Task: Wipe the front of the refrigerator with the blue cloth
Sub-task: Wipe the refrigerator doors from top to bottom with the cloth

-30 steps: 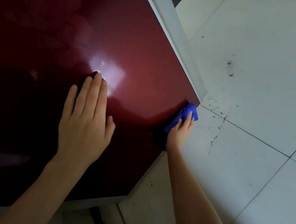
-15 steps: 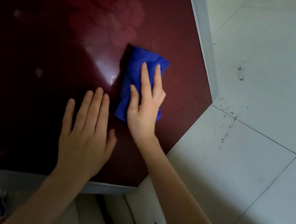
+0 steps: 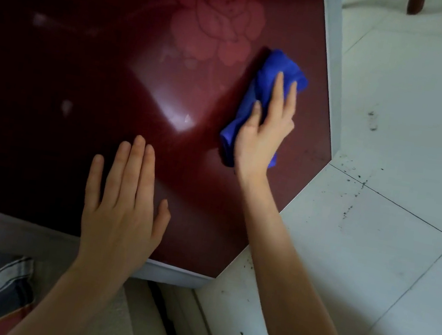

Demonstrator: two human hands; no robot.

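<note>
Moved rightward, one blue cloth (image 3: 276,67) under right hand (image 3: 265,135) on refrigerator (image 3: 108,68).

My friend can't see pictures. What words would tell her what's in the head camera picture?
A person's right hand presses a blue cloth flat against the dark red refrigerator front, beside a printed flower. The left hand rests flat on the same door, and pale floor tiles with dark specks lie to the right.

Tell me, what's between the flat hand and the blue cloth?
Nothing but bare, shiny red refrigerator door lies between the left hand and the blue cloth, in the head view.
</note>
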